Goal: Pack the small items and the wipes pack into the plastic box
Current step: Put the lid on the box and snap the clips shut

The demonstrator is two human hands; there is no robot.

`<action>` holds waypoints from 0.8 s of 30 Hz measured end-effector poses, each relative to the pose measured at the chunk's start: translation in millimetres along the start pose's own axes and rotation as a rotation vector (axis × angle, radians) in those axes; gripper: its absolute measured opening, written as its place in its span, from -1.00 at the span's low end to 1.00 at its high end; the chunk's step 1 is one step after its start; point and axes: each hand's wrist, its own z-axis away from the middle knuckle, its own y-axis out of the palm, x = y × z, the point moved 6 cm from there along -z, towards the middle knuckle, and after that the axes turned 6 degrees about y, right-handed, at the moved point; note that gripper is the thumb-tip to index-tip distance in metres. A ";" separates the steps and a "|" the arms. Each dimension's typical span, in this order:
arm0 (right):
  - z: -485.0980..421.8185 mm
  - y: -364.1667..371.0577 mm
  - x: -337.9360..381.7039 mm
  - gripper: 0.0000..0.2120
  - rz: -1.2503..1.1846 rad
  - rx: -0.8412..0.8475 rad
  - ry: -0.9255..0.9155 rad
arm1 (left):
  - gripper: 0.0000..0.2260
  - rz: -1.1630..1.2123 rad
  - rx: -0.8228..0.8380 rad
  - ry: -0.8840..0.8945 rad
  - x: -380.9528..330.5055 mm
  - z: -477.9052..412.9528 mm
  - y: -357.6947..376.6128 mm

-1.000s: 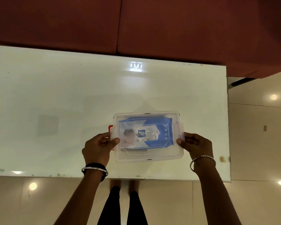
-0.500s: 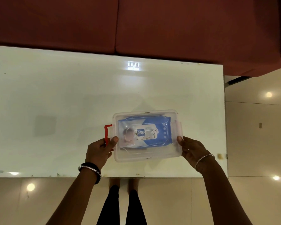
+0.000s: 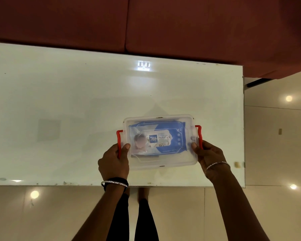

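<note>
A clear plastic box (image 3: 163,163) with its lid on stands near the front right of the white table (image 3: 59,101). Through the lid I see a blue wipes pack (image 3: 161,138); any small items under it are hidden. Red latch handles stick out at both ends: the left latch (image 3: 119,136) and the right latch (image 3: 199,134). My left hand (image 3: 114,162) grips the box's left end, thumb on the lid, fingers around the left latch. My right hand (image 3: 208,154) grips the right end the same way, at the right latch.
A dark red sofa (image 3: 146,23) runs along the table's far side. The table's right edge (image 3: 244,136) lies close to my right hand. Glossy beige floor tiles (image 3: 276,136) lie to the right and in front, where my legs (image 3: 134,220) stand.
Both red latches have swung outward from the box ends: the left one first, then the right. My hands have slid a little toward the near corners.
</note>
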 end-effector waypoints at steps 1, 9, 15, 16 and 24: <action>3.1 1.3 -0.1 -0.67 0.005 -0.040 -0.031 | -0.71 -0.025 -0.013 0.037 -3.8 1.8 -0.1; 28.8 13.0 8.5 -0.68 0.538 -0.504 -0.359 | -0.69 -0.069 -0.004 0.101 -10.8 7.1 -0.1; 38.3 27.6 9.1 -0.70 0.723 -0.666 -0.466 | -0.66 -0.067 0.053 0.122 -11.0 6.2 0.3; 39.3 27.5 9.4 -0.70 0.717 -0.667 -0.471 | -0.66 -0.053 0.063 0.129 -11.0 6.1 0.0; 58.4 64.1 8.0 -0.70 0.595 -0.642 -0.473 | -0.67 -0.012 -0.005 0.185 -8.1 -38.6 -35.1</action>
